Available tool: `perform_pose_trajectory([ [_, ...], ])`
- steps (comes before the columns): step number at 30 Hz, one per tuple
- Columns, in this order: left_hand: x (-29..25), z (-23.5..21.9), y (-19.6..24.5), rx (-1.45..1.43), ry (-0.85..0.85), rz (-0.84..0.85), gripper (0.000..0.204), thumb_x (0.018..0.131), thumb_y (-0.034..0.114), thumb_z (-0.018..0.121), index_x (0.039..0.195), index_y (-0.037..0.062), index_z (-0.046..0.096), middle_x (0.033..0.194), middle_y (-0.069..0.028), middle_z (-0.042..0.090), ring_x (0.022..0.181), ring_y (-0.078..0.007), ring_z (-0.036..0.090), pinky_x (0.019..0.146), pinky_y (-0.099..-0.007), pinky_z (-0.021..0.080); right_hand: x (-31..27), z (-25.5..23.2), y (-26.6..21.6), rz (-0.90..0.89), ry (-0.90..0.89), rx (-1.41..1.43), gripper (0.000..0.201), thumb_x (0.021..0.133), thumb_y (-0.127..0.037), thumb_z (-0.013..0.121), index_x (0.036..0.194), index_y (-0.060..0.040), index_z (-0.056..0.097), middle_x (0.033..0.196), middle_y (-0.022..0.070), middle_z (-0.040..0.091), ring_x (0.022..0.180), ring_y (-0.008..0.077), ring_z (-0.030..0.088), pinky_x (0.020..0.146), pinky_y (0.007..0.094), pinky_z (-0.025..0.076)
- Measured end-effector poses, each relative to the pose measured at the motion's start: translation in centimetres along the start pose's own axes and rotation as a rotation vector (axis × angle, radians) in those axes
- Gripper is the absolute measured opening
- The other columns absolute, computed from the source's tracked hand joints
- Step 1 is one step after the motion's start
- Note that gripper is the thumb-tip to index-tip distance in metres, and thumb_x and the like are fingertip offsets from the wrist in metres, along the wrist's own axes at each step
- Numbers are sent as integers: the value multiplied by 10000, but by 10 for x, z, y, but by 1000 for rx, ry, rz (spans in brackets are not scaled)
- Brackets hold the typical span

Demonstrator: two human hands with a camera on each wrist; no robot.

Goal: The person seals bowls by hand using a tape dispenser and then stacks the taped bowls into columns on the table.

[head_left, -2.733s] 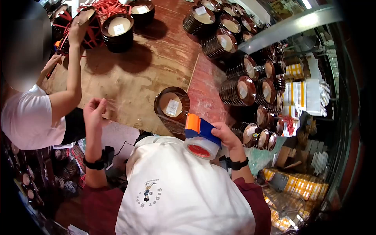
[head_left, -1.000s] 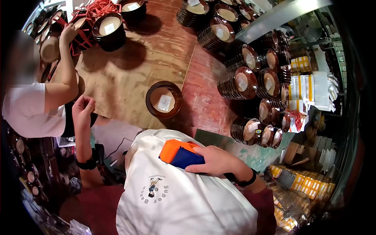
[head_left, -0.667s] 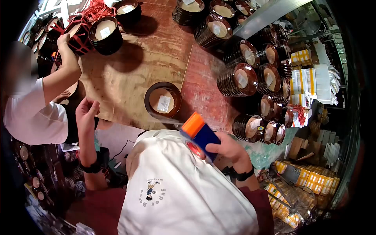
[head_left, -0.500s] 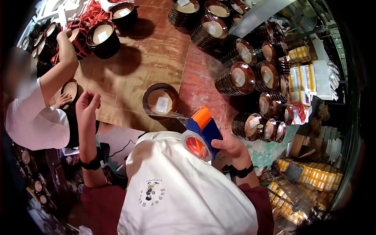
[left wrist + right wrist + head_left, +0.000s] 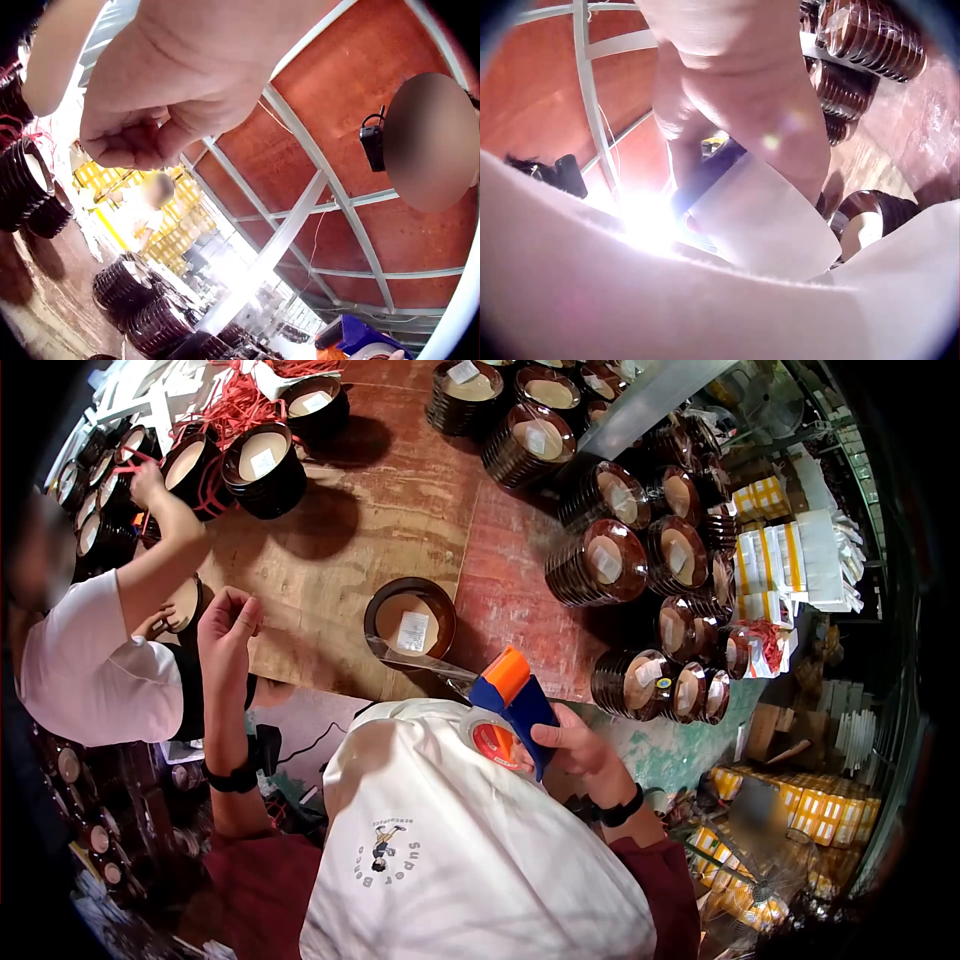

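My right hand (image 5: 582, 740) grips a blue and orange tape gun (image 5: 515, 695) with a roll of clear tape in it, close to the front of the white apron (image 5: 450, 840). A strip of clear tape (image 5: 425, 660) stretches left from the gun, across the near rim of a dark brown pot stack (image 5: 410, 622) with a white label inside. My raised left hand (image 5: 228, 625) pinches thumb against curled fingers, in line with the strip; the tape end is hidden there. In the right wrist view, the fingers (image 5: 727, 112) mostly cover the gun's blue body (image 5: 709, 176).
Wrapped pot stacks (image 5: 597, 563) crowd the table's right side under a metal post (image 5: 660, 405). More stacks (image 5: 264, 470) and red strapping (image 5: 235, 405) lie at the far left. Another person (image 5: 110, 630) works at the left. A cage fan (image 5: 760, 900) stands lower right.
The tape gun swung left and low over the apron, then back right, with the tape strip stretched out again. The left hand stayed raised. The other person's arm has shifted at the far left.
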State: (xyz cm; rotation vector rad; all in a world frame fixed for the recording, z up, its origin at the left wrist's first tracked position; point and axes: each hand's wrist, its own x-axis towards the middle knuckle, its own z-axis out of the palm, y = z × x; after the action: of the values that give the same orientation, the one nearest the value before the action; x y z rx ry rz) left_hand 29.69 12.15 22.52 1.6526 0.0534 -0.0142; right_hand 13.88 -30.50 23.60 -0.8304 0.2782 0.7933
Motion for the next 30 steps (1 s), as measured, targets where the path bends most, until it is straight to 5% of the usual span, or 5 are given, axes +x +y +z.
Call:
perform_pose_trajectory([
  [6, -5, -8, -5, 6, 50, -20, 144, 969, 129, 626, 867, 54, 559, 743, 35, 503, 685, -53, 464, 645, -211, 379, -6, 15, 15, -74, 118, -155, 463, 854, -311, 775, 1111, 38, 612, 882, 49, 655, 733, 111, 615, 685, 245, 489],
  [14, -6, -25, -17, -23, -21, -180, 149, 962, 89, 618, 828, 49, 567, 723, 29, 555, 643, -54, 493, 616, -209, 390, -14, 38, -26, 37, -18, -610, 481, 852, -293, 753, 1175, 36, 618, 906, -10, 639, 805, 60, 553, 727, 235, 459],
  [19, -10, -30, -16, -19, -106, -230, 147, 934, 86, 648, 813, 39, 580, 715, 31, 546, 620, -62, 486, 592, -211, 382, -11, 44, -57, 24, -105, -1146, 434, 838, -351, 748, 1097, -16, 652, 835, 162, 664, 730, 318, 619, 736, 364, 493],
  [22, -16, -28, -23, -19, -80, -218, 145, 926, 91, 659, 812, 40, 586, 706, 30, 546, 618, -62, 485, 584, -216, 381, -15, 45, -71, 73, -112, -1199, 435, 817, -309, 767, 1074, 18, 639, 823, 96, 660, 736, 159, 596, 720, 323, 501],
  [30, -26, -27, -65, -115, 26, -225, 137, 930, 64, 653, 813, 34, 587, 697, 17, 559, 601, -67, 488, 542, -233, 388, -5, 52, -85, 181, 6, -1095, 351, 874, -251, 750, 1067, 27, 658, 763, -7, 628, 699, 65, 550, 649, 256, 475],
])
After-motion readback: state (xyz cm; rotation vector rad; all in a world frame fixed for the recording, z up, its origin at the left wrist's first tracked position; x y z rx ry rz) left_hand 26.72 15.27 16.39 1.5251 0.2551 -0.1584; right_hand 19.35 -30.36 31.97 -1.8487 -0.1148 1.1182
